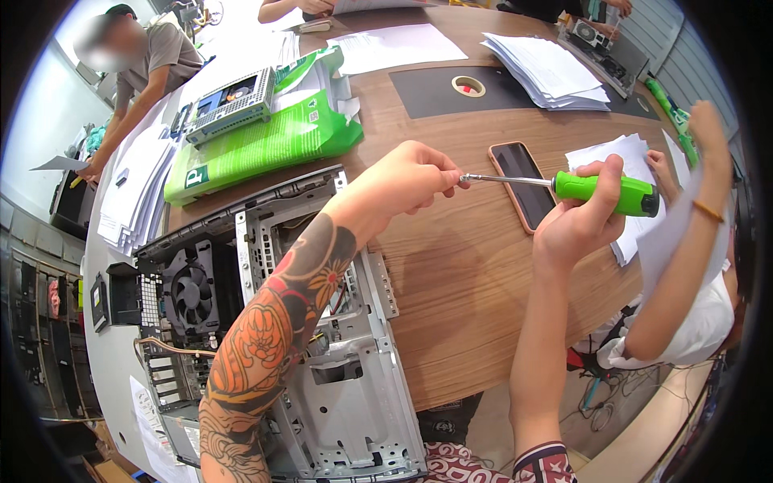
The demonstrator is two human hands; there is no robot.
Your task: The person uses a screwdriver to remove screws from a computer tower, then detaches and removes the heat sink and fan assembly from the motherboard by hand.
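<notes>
My right hand [576, 229] is wrapped round the green handle of a screwdriver [573, 186], its metal shaft pointing left. At the shaft's tip, the thumb and forefinger of my left hand [412, 179] are pinched together. A tiny metallic bit shows there, too small to name. My tattooed left forearm crosses over an opened desktop computer case [342, 414], which lies on the table and is partly hidden by it. Inside the case sit a black fan [190, 291] and loose wires. Just beyond the screwdriver shaft lies a phone [515, 165] in a pinkish case.
A metal drive unit [233, 105] rests on a green paper pack [266, 153] behind the case. Paper stacks [547, 72] and a tape roll [468, 86] lie farther back. At right, a co-worker's arm [684, 258] holds paper; another person [153, 64] leans in at far left.
</notes>
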